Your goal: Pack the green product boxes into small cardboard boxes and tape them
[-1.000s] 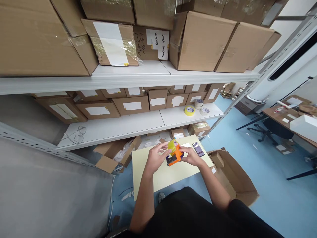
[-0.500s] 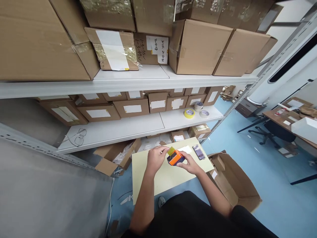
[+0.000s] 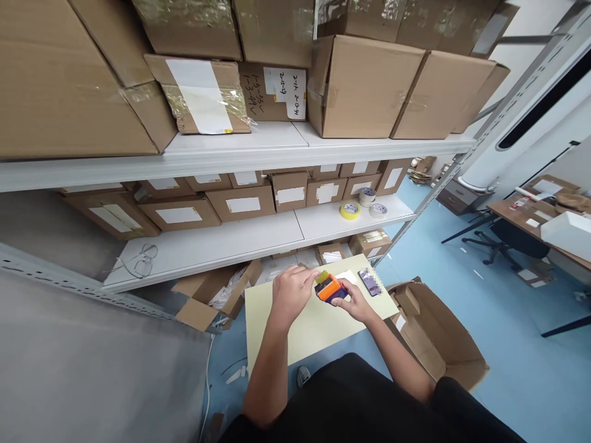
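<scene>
My right hand [image 3: 354, 301] holds a small orange and dark-blue box-like item [image 3: 329, 289] above the table, gripping its right side. A translucent yellow-green flap [image 3: 322, 277] stands up at the item's upper left edge. The fingers of my left hand [image 3: 290, 290] are pinched together at that flap, their tips at its left edge. Below both hands lies the pale yellow tabletop [image 3: 302, 335]. A phone [image 3: 368, 283] rests on it to the right of my right hand, and a white sheet [image 3: 347, 276] is partly hidden behind that hand.
Ahead stands a white shelf rack [image 3: 249, 237] with labelled cartons. A yellow tape roll [image 3: 349, 211] and two pale rolls sit on its middle shelf. An open carton [image 3: 443, 335] is on the floor at right, another [image 3: 226, 292] at left. A grey wall closes the left side.
The orange and dark-blue item has shifted slightly right and up. My left hand's fingers have straightened somewhat at the flap. The view has moved a little.
</scene>
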`<state>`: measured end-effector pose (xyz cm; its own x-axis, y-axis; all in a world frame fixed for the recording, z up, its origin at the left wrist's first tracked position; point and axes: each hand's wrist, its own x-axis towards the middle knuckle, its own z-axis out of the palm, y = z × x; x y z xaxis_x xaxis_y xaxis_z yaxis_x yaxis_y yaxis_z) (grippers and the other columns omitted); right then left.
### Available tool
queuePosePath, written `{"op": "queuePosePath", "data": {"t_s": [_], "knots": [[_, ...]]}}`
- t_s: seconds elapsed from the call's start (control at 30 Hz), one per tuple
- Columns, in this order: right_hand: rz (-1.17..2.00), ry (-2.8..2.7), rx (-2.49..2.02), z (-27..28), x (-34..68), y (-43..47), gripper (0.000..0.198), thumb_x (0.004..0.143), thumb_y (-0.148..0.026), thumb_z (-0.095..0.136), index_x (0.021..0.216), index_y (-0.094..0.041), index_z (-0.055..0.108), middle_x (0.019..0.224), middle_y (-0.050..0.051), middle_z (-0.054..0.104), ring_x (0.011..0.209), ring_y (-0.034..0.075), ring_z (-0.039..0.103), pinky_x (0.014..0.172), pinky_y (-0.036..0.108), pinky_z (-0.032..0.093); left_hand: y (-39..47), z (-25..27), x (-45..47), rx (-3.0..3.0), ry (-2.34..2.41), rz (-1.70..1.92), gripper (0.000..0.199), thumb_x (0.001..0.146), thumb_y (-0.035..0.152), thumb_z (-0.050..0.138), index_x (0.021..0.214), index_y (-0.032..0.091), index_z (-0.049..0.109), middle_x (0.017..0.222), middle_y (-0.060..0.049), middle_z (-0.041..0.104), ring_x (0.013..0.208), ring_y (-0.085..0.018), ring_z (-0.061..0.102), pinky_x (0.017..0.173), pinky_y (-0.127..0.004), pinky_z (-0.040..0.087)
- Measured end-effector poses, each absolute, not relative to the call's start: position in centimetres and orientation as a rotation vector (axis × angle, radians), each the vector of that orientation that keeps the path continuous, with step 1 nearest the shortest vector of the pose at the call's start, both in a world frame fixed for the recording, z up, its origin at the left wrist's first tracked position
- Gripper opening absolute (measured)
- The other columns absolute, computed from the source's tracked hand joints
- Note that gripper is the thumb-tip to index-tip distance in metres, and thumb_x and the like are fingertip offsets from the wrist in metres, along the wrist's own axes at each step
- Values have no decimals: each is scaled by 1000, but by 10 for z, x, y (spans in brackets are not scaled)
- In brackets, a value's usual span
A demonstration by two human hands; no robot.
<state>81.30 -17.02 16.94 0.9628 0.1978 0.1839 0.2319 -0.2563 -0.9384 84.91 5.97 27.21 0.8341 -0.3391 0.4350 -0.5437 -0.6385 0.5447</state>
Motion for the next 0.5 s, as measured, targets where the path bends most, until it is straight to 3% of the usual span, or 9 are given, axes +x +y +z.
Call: {"op": "queuePosePath", "data": {"t_s": [0.5], "knots": [[6, -302, -1798, 166, 834, -173, 54, 83, -60, 77, 117, -21, 66, 97, 4, 66, 85, 21, 59, 77, 31, 48, 43, 282, 860, 2415, -655, 469, 35, 104, 33, 47, 94, 29, 80, 82, -4, 76, 82, -20, 66, 74, -32, 47]]}}
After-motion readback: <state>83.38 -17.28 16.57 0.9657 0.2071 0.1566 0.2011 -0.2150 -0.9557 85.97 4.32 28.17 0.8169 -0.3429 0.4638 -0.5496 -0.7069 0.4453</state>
